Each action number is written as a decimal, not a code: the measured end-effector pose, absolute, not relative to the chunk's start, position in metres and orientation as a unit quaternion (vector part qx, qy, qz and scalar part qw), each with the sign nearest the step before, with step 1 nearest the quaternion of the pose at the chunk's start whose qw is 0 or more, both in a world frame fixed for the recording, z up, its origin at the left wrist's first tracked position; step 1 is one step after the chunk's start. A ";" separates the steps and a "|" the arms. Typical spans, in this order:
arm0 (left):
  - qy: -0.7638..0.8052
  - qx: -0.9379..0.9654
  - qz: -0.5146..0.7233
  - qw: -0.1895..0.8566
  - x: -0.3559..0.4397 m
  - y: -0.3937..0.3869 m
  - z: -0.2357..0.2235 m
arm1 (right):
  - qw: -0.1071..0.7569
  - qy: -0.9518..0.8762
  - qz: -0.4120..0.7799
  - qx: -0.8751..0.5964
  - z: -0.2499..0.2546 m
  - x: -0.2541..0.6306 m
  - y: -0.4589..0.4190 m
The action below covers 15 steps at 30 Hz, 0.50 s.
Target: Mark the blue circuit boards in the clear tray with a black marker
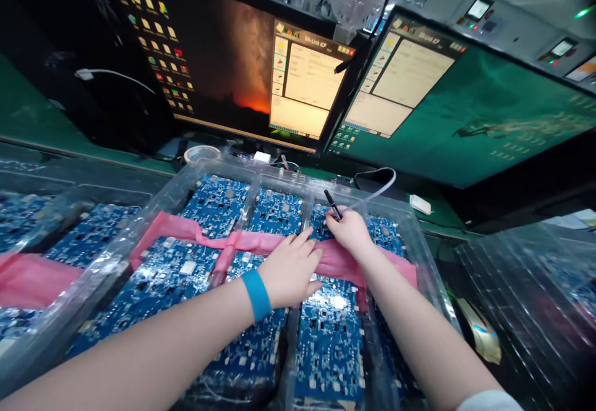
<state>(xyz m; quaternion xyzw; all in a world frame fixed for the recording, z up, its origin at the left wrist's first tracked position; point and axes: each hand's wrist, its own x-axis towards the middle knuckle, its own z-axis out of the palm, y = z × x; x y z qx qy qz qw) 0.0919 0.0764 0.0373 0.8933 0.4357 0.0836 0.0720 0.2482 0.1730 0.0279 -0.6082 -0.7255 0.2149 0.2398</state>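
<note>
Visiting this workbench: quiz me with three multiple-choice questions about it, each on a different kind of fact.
1. Where does the pink strip lie? A) across the circuit boards B) on a monitor C) under the fan
2. What colour is the band above the left hand? A) green B) red C) blue
3. What is the right hand doing? A) holding a black pen B) lifting a board C) resting empty

1 A: it crosses boards in the clear tray.
2 C: it is plainly blue.
3 A: the pen sits in its fingers.

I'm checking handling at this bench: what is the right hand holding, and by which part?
The right hand grips a black pen by the lower end of its barrel, with the rest sticking out past the fingers.
</note>
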 end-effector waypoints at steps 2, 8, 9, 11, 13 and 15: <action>0.434 0.894 0.084 0.078 0.092 0.076 0.037 | 0.237 -0.730 0.203 -0.608 0.024 0.250 0.172; 0.437 0.891 0.093 0.087 0.091 0.077 0.034 | 0.225 -0.755 0.195 -0.584 0.021 0.254 0.169; 0.437 0.890 0.094 0.089 0.091 0.077 0.034 | 0.225 -0.758 0.193 -0.581 0.021 0.254 0.169; 0.435 0.891 0.094 0.093 0.091 0.077 0.034 | 0.231 -0.762 0.190 -0.575 0.020 0.254 0.169; 0.433 0.891 0.095 0.097 0.091 0.077 0.034 | 0.235 -0.764 0.186 -0.571 0.019 0.254 0.169; 0.434 0.891 0.096 0.098 0.091 0.077 0.034 | 0.234 -0.768 0.184 -0.567 0.018 0.254 0.169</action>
